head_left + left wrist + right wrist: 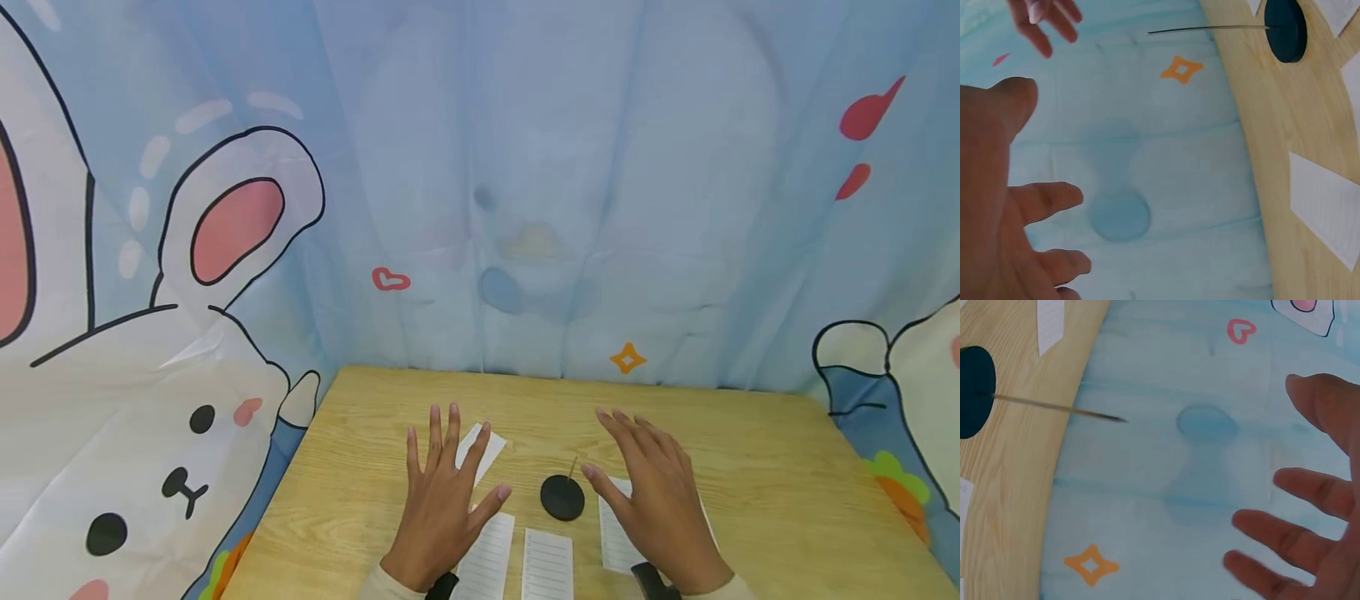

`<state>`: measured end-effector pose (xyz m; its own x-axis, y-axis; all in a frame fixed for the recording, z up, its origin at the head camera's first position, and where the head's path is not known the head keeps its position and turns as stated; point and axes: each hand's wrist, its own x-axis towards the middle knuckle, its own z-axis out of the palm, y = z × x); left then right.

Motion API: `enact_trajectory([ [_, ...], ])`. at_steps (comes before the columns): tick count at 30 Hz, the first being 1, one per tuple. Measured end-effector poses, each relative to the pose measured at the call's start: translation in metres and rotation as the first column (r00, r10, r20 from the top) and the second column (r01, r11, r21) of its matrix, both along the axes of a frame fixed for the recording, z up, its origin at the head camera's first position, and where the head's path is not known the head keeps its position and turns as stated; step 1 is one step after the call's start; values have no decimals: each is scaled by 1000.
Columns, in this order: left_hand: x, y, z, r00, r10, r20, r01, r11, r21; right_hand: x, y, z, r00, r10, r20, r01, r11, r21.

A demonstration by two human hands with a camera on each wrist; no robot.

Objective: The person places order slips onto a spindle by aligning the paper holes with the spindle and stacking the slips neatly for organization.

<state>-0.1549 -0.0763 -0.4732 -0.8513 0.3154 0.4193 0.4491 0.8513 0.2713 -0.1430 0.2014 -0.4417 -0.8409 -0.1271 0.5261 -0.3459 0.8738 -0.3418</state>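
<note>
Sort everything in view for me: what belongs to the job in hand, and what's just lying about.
Probably the job:
- black disc with a thin spike, between the hands
- white paper slips, near and partly behind the hands
- left hand and right hand, both holding nothing

Just surroundings:
- wooden table
- printed curtain

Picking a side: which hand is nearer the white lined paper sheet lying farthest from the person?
The left hand: it partly covers that white sheet in the head view. The right hand is off to the right, past the round black disc.
</note>
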Motion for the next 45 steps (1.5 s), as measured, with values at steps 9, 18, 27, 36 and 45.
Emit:
enact_trajectory([
  [9, 2, -3, -12, 987, 59, -148, -40, 991, 130, -6, -17, 5, 978, 81, -190, -99, 991, -92],
  [18, 10, -10, -33, 965, 139, -222, -76, 960, 271, -4, -38, 0, 962, 144, -233, -165, 984, -72],
  [27, 14, -15, -50, 950, 162, -268, -65, 939, 337, -11, -56, -15, 952, 233, -198, -259, 958, -122],
  [36, 19, -22, -65, 930, 167, -327, -35, 926, 375, -15, -66, -26, 935, 289, -205, -317, 940, -123],
  [45, 23, -33, -79, 923, 134, -362, 17, 923, 384, -18, -71, -36, 932, 313, -182, -339, 932, -132],
])
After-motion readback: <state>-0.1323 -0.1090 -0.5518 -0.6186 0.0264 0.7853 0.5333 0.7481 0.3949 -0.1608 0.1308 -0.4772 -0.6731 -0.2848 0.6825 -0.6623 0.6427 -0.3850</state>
